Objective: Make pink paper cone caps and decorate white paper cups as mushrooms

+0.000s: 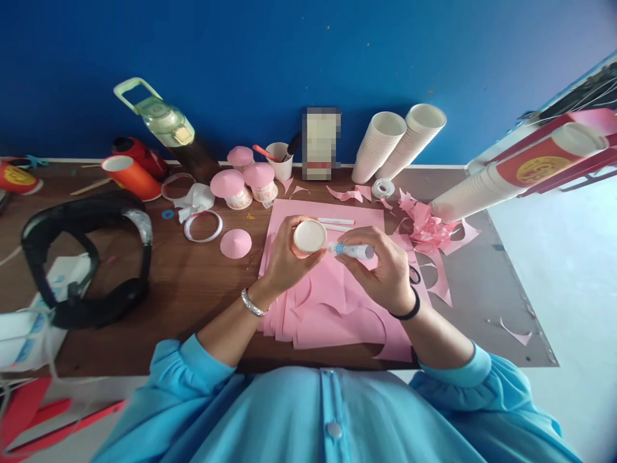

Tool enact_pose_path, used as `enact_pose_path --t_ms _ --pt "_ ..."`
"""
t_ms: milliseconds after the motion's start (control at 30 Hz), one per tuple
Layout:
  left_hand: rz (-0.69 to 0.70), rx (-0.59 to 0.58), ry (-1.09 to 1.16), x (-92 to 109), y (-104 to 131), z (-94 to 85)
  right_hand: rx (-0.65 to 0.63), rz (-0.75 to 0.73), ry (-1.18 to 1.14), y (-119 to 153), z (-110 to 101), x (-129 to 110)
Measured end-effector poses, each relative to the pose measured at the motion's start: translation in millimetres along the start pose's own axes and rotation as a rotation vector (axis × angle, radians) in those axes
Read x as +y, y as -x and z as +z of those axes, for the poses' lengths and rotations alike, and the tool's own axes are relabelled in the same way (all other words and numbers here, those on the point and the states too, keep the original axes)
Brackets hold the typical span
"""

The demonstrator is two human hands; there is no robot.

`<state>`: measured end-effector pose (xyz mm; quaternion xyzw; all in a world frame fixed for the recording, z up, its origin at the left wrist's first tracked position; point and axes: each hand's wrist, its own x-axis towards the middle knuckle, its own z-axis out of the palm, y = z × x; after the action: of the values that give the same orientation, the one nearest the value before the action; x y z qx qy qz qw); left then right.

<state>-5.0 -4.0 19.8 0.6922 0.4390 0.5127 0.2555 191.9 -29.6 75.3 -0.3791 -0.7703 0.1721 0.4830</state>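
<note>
My left hand (284,253) is wrapped round a small paper cup (310,236) whose pale, flat round end faces up. In my right hand (385,267) is a glue stick (354,251), held level, its tip at the cup's right side; I cannot tell whether it touches. Both hands are over a stack of pink paper sheets (337,308), some with curved cuts. Left of my left hand lies a loose pink paper cone (236,244). Behind it stand several cups topped with pink cones (260,180).
White paper cup stacks (380,148) stand by the wall, near a tape roll (382,188) and a phone-like block (321,145). Crumpled pink scraps (429,225) lie right. Left are a bottle (168,125), an orange cup (130,177) and a black padded band (87,257).
</note>
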Motion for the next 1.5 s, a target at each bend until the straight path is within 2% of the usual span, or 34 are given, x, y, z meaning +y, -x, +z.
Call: enact_pose_path --t_ms 100,333,500,767,900,1033,1133,1233,1333,1500 --pt "0.005 0.002 -0.020 0.8 -0.6 0.0 0.001 0.031 -0.018 2.0 -3.7 2.9" --pt "0.095 -0.026 -0.063 3.4 -0.9 -0.4 0.128 0.151 -0.174 -3.9 -3.8 6.5" --pt "0.123 -0.030 -0.086 3.1 -0.9 -0.4 0.100 0.131 -0.152 -9.4 0.2 6.2" --pt "0.095 -0.017 -0.044 2.1 0.0 -1.1 0.094 0.234 -0.168 -4.7 -2.8 17.8" --pt "0.115 -0.043 -0.046 4.0 -1.5 -0.5 0.108 0.214 -0.241 -11.5 -2.3 12.8" --pt "0.120 -0.048 -0.016 4.8 -1.7 -1.8 0.103 0.218 -0.217 -17.7 0.5 15.6" --pt "0.094 -0.044 -0.013 -0.5 -0.9 -3.1 0.200 0.363 -0.312 -17.1 1.2 30.0" --pt "0.046 -0.111 -0.062 -9.6 0.7 -1.6 0.297 0.573 -0.617 -14.2 1.3 46.3" --pt "0.007 -0.234 -0.077 -17.8 3.4 1.9 0.263 0.735 -0.866 -11.4 4.3 54.6" --pt "-0.091 -0.363 -0.114 -22.1 5.9 -2.2 0.238 0.834 -1.029 -9.2 14.2 53.0"
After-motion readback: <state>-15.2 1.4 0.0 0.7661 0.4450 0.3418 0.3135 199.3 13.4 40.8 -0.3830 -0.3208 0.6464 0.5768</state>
